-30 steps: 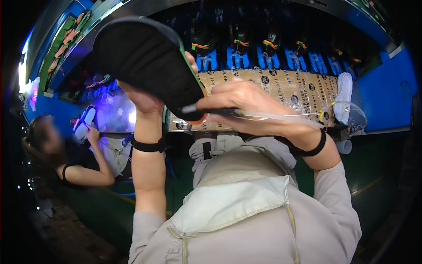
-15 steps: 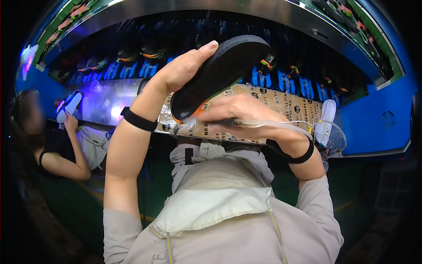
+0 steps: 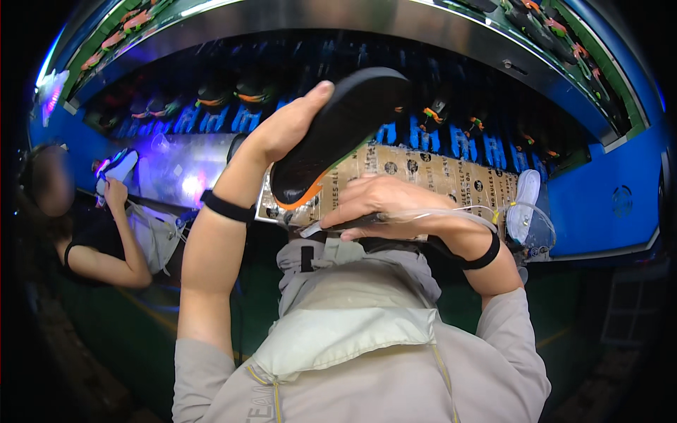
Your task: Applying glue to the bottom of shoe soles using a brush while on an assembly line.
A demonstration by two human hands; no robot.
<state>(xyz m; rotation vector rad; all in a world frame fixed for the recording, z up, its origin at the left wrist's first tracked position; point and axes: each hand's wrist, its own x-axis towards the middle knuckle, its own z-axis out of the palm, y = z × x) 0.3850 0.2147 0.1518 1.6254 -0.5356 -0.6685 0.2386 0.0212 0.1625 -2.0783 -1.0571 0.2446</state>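
Note:
A black shoe sole [image 3: 344,130] with an orange and green edge is held up at a slant, its rounded lower end toward me. My left hand [image 3: 288,129] grips it along its left side, the thumb up near the top; the other fingers are hidden behind it. Below and to the right, my right hand [image 3: 388,203] is closed on a dark-handled brush [image 3: 311,230] with a flat whitish tip. That tip is apart from the sole, just below its lower end. A clear tube [image 3: 441,212] runs from the brush back along my right wrist.
Brown printed sheeting [image 3: 430,166] covers the bench before me. A white shoe-shaped piece [image 3: 523,204] lies at its right end. Beyond, blue holders [image 3: 462,144] carry dark shoe parts under a metal hood [image 3: 395,25]. At left, another person's hand [image 3: 115,191] holds a white shoe [image 3: 121,167].
The brush has come away from the sole's lower end, toward me and down. The sole has shifted slightly left and lower in my left hand.

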